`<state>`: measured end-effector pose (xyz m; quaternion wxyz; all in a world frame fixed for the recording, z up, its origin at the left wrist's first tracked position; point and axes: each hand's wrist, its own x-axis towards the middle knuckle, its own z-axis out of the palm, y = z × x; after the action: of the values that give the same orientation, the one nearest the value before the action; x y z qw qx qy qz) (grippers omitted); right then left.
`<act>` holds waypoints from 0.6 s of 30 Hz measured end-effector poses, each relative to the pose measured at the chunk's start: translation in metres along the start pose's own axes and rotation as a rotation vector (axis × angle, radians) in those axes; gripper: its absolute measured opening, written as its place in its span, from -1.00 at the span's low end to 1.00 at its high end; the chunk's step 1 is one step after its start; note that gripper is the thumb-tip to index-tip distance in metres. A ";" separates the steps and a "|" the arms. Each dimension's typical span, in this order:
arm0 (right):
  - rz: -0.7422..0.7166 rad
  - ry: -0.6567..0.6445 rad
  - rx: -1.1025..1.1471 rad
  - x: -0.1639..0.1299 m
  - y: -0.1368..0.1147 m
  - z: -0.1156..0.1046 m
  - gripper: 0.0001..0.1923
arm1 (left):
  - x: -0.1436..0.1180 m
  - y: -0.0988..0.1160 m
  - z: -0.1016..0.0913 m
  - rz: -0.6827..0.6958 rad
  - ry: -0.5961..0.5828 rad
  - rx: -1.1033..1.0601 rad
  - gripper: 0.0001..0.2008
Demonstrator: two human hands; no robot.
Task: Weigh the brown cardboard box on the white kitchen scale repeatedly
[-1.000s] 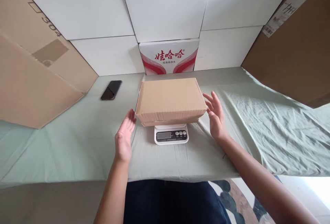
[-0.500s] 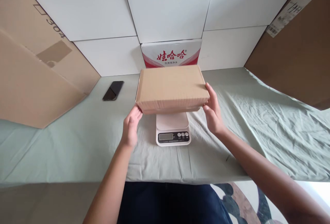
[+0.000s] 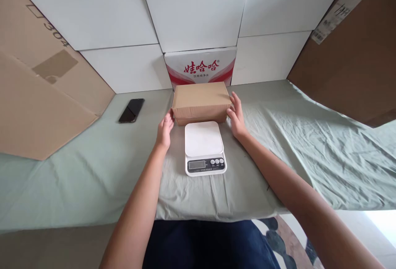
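Your left hand (image 3: 165,130) & right hand (image 3: 236,115) grip the cardboard box (image 3: 201,102) by its ends, keeping it level; scale (image 3: 204,147) sits between your wrists.

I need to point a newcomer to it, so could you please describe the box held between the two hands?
On the green-sheeted table, look just behind the white kitchen scale. The plain brown cardboard box sits there between the left hand and right hand. Unlike the red-and-white printed carton behind it, it is unmarked.
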<state>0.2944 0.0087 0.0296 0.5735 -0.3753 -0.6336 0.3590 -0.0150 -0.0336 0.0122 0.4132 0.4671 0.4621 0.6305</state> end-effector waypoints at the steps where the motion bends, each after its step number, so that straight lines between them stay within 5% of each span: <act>1: 0.010 0.035 -0.009 0.001 0.002 -0.004 -0.11 | 0.002 0.002 -0.005 0.010 0.023 -0.010 -0.03; 7: 0.114 0.070 -0.022 0.000 0.013 -0.023 -0.11 | 0.005 0.011 -0.021 0.055 0.078 -0.039 -0.02; 18: 0.056 -0.129 0.033 -0.005 -0.011 0.004 -0.01 | -0.005 0.002 0.010 -0.018 -0.071 0.044 -0.01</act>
<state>0.2901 -0.0009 0.0363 0.5274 -0.3596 -0.6525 0.4084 -0.0046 -0.0364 0.0141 0.4247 0.4940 0.4652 0.5993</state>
